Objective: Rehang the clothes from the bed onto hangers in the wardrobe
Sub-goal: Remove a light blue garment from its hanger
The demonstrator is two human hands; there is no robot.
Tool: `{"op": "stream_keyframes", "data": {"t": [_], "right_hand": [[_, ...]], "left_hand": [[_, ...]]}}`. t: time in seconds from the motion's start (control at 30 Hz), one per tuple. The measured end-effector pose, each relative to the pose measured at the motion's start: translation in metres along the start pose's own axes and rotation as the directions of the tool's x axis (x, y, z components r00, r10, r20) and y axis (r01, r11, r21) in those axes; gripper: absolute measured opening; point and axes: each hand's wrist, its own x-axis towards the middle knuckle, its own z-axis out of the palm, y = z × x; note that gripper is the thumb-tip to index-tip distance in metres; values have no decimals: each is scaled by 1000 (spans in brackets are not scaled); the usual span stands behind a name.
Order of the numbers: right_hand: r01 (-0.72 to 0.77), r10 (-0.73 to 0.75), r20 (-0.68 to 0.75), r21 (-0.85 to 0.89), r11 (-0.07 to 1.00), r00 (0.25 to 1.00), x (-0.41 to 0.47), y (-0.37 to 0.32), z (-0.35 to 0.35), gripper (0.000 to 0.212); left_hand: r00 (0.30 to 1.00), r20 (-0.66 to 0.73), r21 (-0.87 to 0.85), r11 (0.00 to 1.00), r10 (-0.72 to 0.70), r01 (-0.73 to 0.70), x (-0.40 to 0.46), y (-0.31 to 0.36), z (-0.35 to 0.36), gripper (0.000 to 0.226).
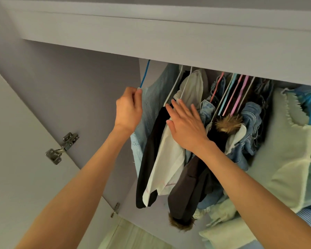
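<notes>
A light blue knitted garment [151, 105] hangs on a blue hanger [144, 74] at the left end of the wardrobe. My left hand [128, 108] pinches the shoulder of that hanger and garment. My right hand [185, 126] lies flat, fingers straight, pressing against a white garment [169, 159] and a black one [151, 159] on white hangers [174, 85], pushing them rightward. The rail is hidden behind the wardrobe's top panel [169, 47].
Further right hang denim pieces [250, 123], empty pink and blue hangers [235, 94], a dark coat with fur trim [187, 194] and pale green garments [285, 159]. The open wardrobe door [25, 159] with metal hinges [61, 148] stands on the left.
</notes>
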Motion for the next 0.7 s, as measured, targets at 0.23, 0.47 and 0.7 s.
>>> {"op": "stream_keyframes", "data": {"t": [0.23, 0.47, 0.7], "right_hand": [[81, 30, -312, 337, 938, 950, 10, -46, 7, 42], [-93, 71, 65, 839, 537, 995, 28, -147, 7, 32], [-302, 95, 308, 950, -77, 946, 15, -228, 6, 11]], "left_hand": [[997, -67, 47, 998, -31, 34, -53, -19, -44, 19], [990, -124, 94, 992, -74, 86, -110, -44, -111, 18], [985, -111, 157, 977, -129, 146, -180, -71, -157, 17]]}}
